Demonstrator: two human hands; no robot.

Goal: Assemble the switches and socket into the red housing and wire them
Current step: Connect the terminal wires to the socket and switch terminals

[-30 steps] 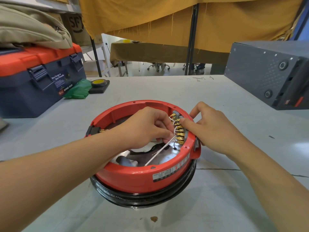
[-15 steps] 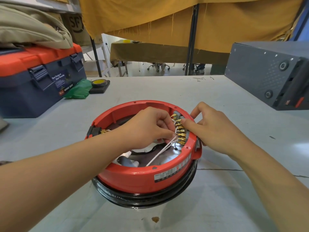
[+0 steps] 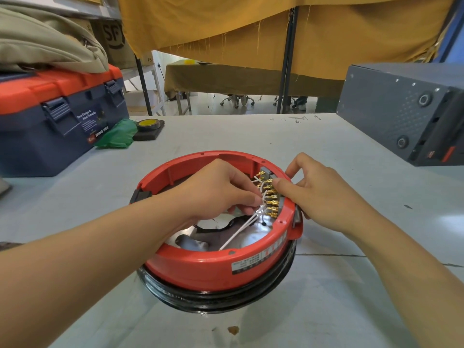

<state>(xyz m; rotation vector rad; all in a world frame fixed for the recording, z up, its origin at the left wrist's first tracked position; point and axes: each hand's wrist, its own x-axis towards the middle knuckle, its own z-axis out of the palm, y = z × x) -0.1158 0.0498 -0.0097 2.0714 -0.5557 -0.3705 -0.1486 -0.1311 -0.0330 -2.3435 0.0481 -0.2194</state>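
The round red housing [image 3: 200, 267] sits open side up on a black ring [image 3: 216, 297] at the table's middle. A row of brass terminals [image 3: 272, 202] on grey switch bodies lines its inner right wall. My left hand [image 3: 216, 189] reaches inside and pinches thin white wires [image 3: 241, 228] close to the terminals. My right hand [image 3: 324, 194] grips the housing's right rim, with the forefinger tip on the switch block and the thumb outside the wall. A black part [image 3: 140, 195] sits in the left wall. Shiny metal shows on the floor inside.
A blue toolbox with an orange lid [image 3: 55, 116] stands at the left with a beige bag on top. Beside it lie a green bag [image 3: 115, 135] and a yellow tape roll [image 3: 148, 126]. A dark grey metal box [image 3: 406, 109] fills the right rear.
My left hand has shifted slightly toward the terminals with the white wires. The housing has turned or tilted a little. My right hand keeps its grip on the rim.
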